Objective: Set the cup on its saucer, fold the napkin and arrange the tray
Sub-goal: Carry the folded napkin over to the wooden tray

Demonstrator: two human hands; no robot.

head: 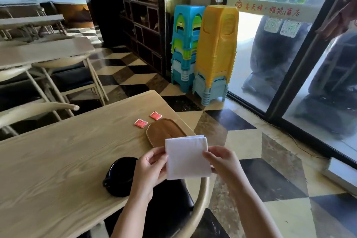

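Both hands hold a folded white napkin (187,157) up in the air, over the near corner of the desk (58,156). The left hand (148,170) pinches the napkin's left edge, thumb in front and fingers behind; the right hand (222,162) pinches its right edge the same way. Each grip is closed tight on the cloth. The napkin hangs as a near-square, its layered fold edges showing along the top.

Just beyond the grip, partly hidden behind the napkin, a brown wooden tray (164,131) lies flat on the desk near its right edge. Further off past the tray's far left corner lie two small red packets (140,123) (155,115), near each other but apart, both on the bare desk.

Left of the left hand, close to the near desk edge, sits a glossy black dish (119,176); whether it is the saucer alone or carries the cup cannot be told. Below the grip a chair (201,199) with a curved pale back and dark seat stands against the desk.

Well beyond, stacked plastic stools (216,48) in blue and yellow stand by a glass door.
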